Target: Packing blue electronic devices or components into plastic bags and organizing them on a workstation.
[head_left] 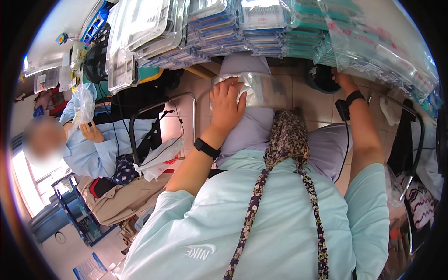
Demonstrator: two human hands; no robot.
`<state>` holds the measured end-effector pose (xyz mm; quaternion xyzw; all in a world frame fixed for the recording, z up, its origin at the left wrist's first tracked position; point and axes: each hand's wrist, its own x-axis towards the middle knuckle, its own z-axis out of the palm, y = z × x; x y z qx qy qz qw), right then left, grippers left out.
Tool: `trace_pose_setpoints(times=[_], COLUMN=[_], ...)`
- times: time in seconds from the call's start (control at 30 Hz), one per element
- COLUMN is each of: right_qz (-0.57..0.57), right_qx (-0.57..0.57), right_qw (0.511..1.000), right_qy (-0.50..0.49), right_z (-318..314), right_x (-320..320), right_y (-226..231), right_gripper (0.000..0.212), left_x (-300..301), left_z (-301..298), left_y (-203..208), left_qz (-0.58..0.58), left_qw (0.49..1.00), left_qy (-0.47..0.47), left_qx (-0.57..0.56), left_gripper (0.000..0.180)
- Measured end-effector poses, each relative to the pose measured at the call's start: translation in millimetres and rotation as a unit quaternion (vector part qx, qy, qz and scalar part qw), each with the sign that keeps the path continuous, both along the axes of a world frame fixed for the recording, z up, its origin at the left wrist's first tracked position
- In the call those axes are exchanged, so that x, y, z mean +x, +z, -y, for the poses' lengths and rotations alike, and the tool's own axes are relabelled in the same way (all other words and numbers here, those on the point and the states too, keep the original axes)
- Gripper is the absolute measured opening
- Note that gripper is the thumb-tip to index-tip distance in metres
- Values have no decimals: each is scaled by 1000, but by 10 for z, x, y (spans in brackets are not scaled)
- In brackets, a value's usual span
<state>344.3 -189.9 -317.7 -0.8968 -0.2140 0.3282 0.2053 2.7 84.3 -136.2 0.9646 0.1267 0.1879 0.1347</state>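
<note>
My left hand lies over my thigh, its fingers stretched on a see-through plastic bag that rests across my lap. The hand is open, with the thumb apart from the fingers. Out to the right, my right hand reaches down beside a dark round bin on the floor. Its fingers are bent and closed at the bin's rim; whatever they hold is hidden. A dark band circles my left wrist. On my right wrist sits a band with a small black box and a cable.
Stacks of plastic-wrapped see-through boxes with blue edges fill the surface ahead. Green-edged boxes stand further right, under loose plastic film. At left, a seated person in light blue holds a plastic bag. A metal chair frame stands between us.
</note>
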Motion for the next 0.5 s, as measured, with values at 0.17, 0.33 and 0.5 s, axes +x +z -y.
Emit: trace_pose_setpoints(times=[0.17, 0.33, 0.5], right_qz=[47, 245, 350], right_qx=[-49, 29, 97], right_qw=[997, 969, 931], right_qy=[-48, 1, 48], right_z=[-143, 30, -35], right_x=[-141, -128, -337], right_y=[358, 125, 276], right_gripper=[18, 25, 33], left_x=[5, 55, -16], left_z=[-2, 15, -6], left_y=[-6, 6, 13], left_qz=[4, 5, 0], left_qw=[1000, 1000, 1000], left_qy=[-2, -6, 8], left_qx=[-2, -4, -2], left_gripper=[26, 26, 26])
